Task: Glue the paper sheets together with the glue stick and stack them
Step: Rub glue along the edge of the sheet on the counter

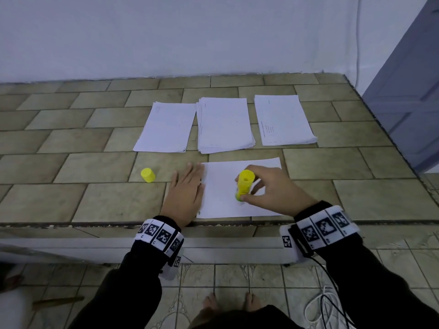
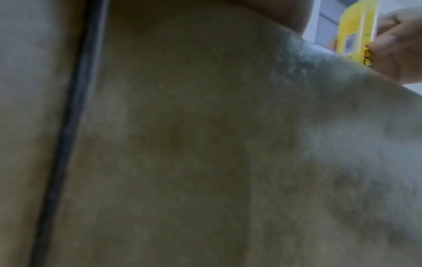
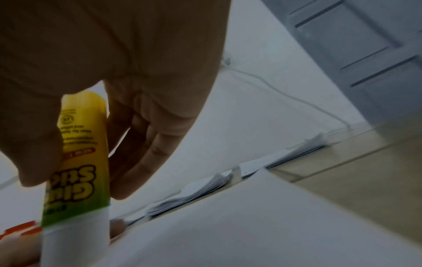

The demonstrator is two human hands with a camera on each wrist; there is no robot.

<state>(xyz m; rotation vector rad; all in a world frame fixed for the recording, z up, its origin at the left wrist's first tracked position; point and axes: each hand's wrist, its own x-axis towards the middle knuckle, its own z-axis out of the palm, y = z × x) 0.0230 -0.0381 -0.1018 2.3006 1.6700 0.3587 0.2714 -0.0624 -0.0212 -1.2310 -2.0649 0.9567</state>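
Yellow glue stick (image 1: 244, 185), uncapped, stands nearly upright with its tip down on a single white paper sheet (image 1: 223, 198) that lies at the near edge of a tan tiled counter (image 1: 95, 200). The person's right hand (image 1: 273, 189) grasps the stick, thumb on the near side and fingers curled round the far side. In the right wrist view the stick (image 3: 80, 162) is yellow at the upper end, green lower down, then white where it meets the paper, held between thumb and fingers.

The left hand (image 1: 186, 193) lies flat, fingers straight and together, holding nothing; it presses on the counter with its fingers touching the sheet's left edge. The left wrist view is mostly blurred tile (image 2: 182, 144), with the stick (image 2: 356, 30) at the far right.

The stick's yellow cap (image 1: 148, 175) lies on its side on the counter, left of the left hand and apart from it.

Farther back, three paper piles sit in a row: a thin left pile (image 1: 166, 127), a thicker middle pile (image 1: 225, 125) just beside it, and a right pile (image 1: 282, 119) with faint printing. A pale wall (image 1: 190, 32) rises behind.
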